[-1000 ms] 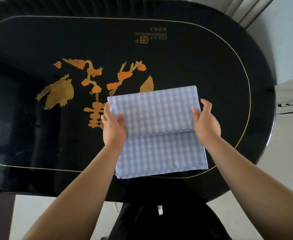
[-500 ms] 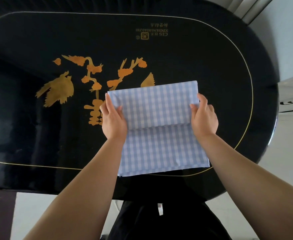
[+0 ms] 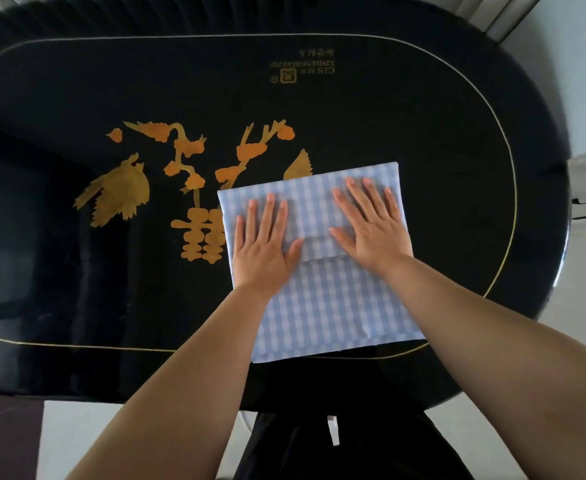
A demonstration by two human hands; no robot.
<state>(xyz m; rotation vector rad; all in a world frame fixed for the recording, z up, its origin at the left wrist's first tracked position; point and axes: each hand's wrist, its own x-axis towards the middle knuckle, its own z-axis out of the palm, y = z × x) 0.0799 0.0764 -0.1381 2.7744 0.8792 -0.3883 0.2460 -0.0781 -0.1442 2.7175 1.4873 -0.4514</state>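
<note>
The folded cloth [image 3: 333, 306] lies on the table [image 3: 423, 116] at its near edge; left hand [image 3: 262, 251] and right hand [image 3: 374, 230] rest side by side on it.

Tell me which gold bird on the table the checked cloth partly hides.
The right gold bird: only its wing shows past the far edge of the blue checked cloth. The left gold bird lies fully uncovered, apart from it.

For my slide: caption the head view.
Left hand and right hand press a folded checked cloth on a black table.
</note>
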